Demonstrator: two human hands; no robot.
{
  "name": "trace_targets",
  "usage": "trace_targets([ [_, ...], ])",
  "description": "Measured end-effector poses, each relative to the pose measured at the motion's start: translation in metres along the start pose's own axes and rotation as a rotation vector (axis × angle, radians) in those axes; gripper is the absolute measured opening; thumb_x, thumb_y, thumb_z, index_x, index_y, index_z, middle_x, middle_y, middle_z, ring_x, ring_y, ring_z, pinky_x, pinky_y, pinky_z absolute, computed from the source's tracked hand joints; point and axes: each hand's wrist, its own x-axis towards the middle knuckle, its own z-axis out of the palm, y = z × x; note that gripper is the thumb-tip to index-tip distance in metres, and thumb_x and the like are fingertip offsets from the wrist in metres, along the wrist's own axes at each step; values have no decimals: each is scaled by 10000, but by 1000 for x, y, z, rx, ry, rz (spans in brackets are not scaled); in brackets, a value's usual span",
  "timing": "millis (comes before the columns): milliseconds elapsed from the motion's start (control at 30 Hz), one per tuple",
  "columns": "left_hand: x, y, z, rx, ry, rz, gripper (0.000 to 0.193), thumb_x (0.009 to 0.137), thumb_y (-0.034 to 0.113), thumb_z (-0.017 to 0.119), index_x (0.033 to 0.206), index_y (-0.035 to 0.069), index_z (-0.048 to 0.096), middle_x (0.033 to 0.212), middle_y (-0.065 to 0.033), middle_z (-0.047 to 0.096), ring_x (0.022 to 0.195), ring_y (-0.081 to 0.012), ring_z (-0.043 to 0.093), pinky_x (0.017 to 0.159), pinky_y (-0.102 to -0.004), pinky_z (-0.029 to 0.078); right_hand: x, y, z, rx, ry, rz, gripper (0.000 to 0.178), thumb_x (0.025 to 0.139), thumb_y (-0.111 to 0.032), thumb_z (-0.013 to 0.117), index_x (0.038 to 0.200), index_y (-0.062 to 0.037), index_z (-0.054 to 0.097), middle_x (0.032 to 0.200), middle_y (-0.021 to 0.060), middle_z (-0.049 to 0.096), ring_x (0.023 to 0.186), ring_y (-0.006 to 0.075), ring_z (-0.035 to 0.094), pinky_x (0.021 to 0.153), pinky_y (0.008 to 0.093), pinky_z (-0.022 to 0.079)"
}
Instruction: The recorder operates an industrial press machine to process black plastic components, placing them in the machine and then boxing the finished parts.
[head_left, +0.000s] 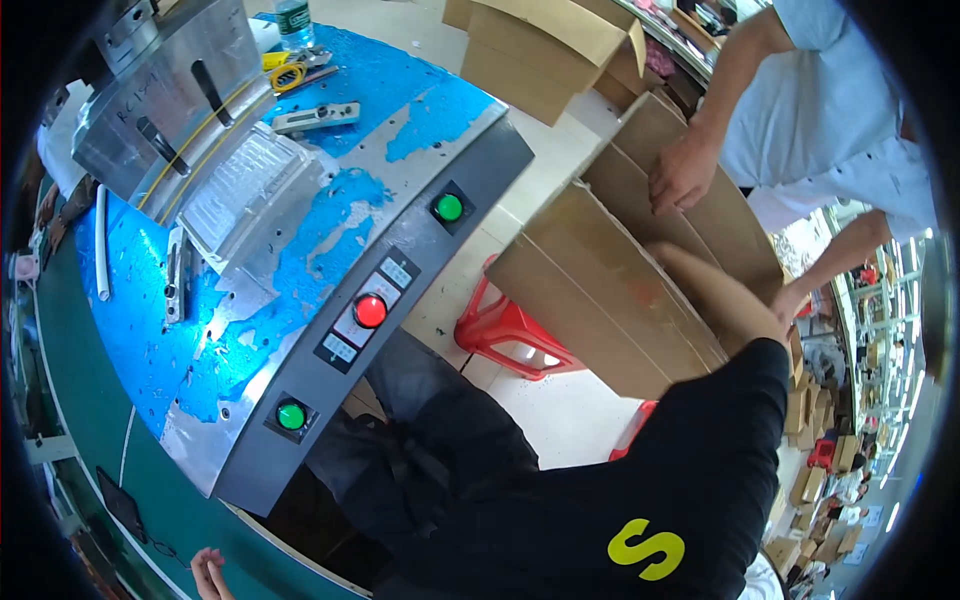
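Observation:
My right arm (720,300), in a black sleeve, reaches into an open cardboard box (600,290). The box's near wall hides my right hand, so its fingers and anything in them do not show. At the lower left edge, beside a green table, my left hand (208,573) is partly in view. Its fingers point up, loosely bent, and I see nothing held in it. In front of me stands a machine with a blue-covered metal top (340,215). A clear ribbed plastic tray (245,190) lies under its upright transparent plate (180,110).
The machine's grey front panel carries a red button (369,310) and green buttons (449,207). A co-worker's hand (685,170) hangs over the box. A red stool (510,335) stands beneath it. Another carton (540,60) is farther back. A bottle (293,22) and yellow tape (288,76) sit on the machine.

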Motion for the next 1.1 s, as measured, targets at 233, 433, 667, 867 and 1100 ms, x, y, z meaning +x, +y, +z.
trace_targets([
  [233, 9, 60, 56, -189, -121, 131, 280, 996, 170, 475, 1183, -22, 553, 1055, -112, 621, 937, -171, 587, 858, -297, 467, 19, -79, 170, -19, 14, 14, 276, 889, -186, 536, 1053, 18, 620, 964, 100, 651, 861, 195, 625, 741, 336, 514],
  [433, 6, 217, 222, -477, -857, 442, 529, 803, -11, 622, 1307, 12, 461, 1247, -172, 569, 1122, -237, 554, 925, -353, 457, 91, -170, 210, 11, -8, 85, 309, 869, -201, 570, 1094, 7, 614, 1036, 113, 643, 918, 223, 622, 783, 351, 508],
  [667, -33, 380, 358, 0, -361, 1607, 698, 727, 103, 720, 1369, 159, 451, 1459, -115, 338, 948, -248, 521, 812, -326, 504, 97, 82, 24, 8, 5, 100, 363, 846, -218, 610, 1141, -5, 606, 1120, 128, 633, 984, 256, 618, 832, 369, 502],
  [867, -15, 369, 384, -234, -541, 1647, 778, 737, 111, 721, 1421, 142, 349, 1507, -140, 199, 1025, -317, 498, 878, -387, 487, 98, 110, -2, -171, 80, 29, 432, 806, -238, 675, 1175, -24, 603, 1184, 148, 619, 1048, 294, 604, 896, 382, 483],
  [1100, 26, 300, 288, -86, -806, 1434, 732, 833, 195, 667, 1445, 74, 284, 1453, -191, 263, 1198, -372, 437, 995, -433, 401, -119, 23, -88, 195, 1056, -204, 310, 876, -169, 645, 1122, 13, 596, 1076, 93, 614, 1056, 166, 570, 911, 285, 437],
])
